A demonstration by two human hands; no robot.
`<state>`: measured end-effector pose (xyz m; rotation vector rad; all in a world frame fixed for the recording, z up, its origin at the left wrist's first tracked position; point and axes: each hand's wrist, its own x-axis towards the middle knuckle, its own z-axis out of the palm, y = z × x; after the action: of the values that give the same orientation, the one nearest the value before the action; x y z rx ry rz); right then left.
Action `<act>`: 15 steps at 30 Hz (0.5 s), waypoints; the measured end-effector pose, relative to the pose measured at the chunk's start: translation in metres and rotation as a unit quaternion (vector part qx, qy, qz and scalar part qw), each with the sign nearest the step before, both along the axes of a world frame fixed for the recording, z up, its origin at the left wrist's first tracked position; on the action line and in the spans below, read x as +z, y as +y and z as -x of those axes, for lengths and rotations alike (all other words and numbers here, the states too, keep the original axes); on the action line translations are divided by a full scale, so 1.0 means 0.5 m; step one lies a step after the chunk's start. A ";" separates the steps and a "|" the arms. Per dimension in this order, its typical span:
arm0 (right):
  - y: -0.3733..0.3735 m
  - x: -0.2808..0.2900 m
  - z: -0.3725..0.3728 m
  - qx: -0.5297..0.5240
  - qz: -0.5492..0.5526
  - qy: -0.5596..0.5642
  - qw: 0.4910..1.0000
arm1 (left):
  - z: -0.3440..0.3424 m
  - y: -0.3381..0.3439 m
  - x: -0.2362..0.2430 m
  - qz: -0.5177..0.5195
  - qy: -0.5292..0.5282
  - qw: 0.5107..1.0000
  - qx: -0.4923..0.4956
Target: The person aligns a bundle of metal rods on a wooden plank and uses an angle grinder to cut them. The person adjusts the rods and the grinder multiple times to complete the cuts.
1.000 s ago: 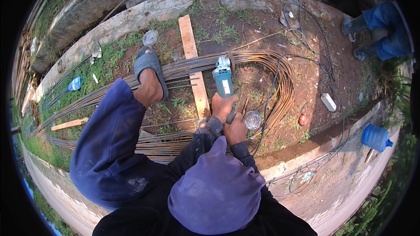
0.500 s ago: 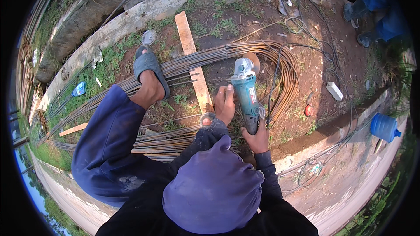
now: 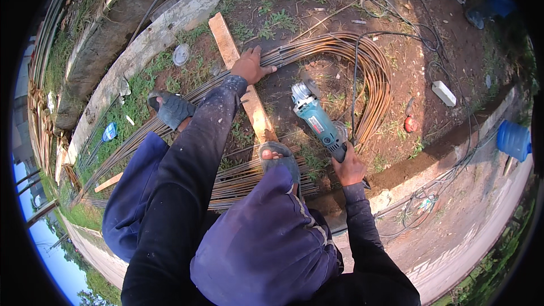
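Note:
My right hand is closed round the rear end of a teal angle grinder. Its disc end points away from me, over bare soil inside the bend of a long bundle of thin steel rods. With fingers and thumb spread, my left hand rests on the bundle where it crosses a wooden plank. The rods look rusty brown along the bend and greyer towards the left. Some short rod ends stick out beside the plank, partly covered by my left sleeve.
My sandalled feet stand by the rods, one on a second rod bundle. A black cable trails on the right. A white block, a blue water jug and a concrete kerb surround the spot. Another person's boots show far right.
My left hand has left the grinder's side and reached forward left onto the rods. The grinder, now in my right hand alone, has tilted and dropped a little nearer. My left foot has shifted left.

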<state>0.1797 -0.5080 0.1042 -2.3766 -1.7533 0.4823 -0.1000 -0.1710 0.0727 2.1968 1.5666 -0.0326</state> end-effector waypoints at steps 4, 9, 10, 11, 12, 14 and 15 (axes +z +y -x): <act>-0.003 -0.040 -0.006 0.037 -0.068 -0.034 0.996 | 0.006 0.030 -0.015 0.053 0.006 0.996 -0.068; 0.002 -0.028 -0.009 0.024 -0.026 -0.042 0.998 | 0.005 0.054 0.013 0.064 0.024 0.986 -0.150; 0.005 -0.020 -0.009 0.020 -0.017 -0.037 0.999 | 0.010 0.059 0.011 0.051 0.023 0.984 -0.168; 0.004 -0.016 -0.012 0.019 -0.014 -0.034 0.999 | 0.014 0.064 0.009 0.037 0.021 0.982 -0.187; 0.000 -0.013 -0.019 0.018 -0.012 -0.031 0.999 | 0.018 0.069 0.007 0.029 0.021 0.980 -0.195; -0.010 -0.009 -0.027 0.009 0.000 -0.028 1.000 | 0.021 0.073 0.002 0.016 0.016 0.976 -0.216; -0.014 -0.007 -0.029 0.003 0.006 -0.027 1.000 | 0.025 0.075 0.000 0.020 0.018 0.975 -0.221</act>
<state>0.1943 -0.5149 0.1005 -2.4148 -1.7858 0.4349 -0.1126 -0.1336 0.0727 2.4782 1.0531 -0.2372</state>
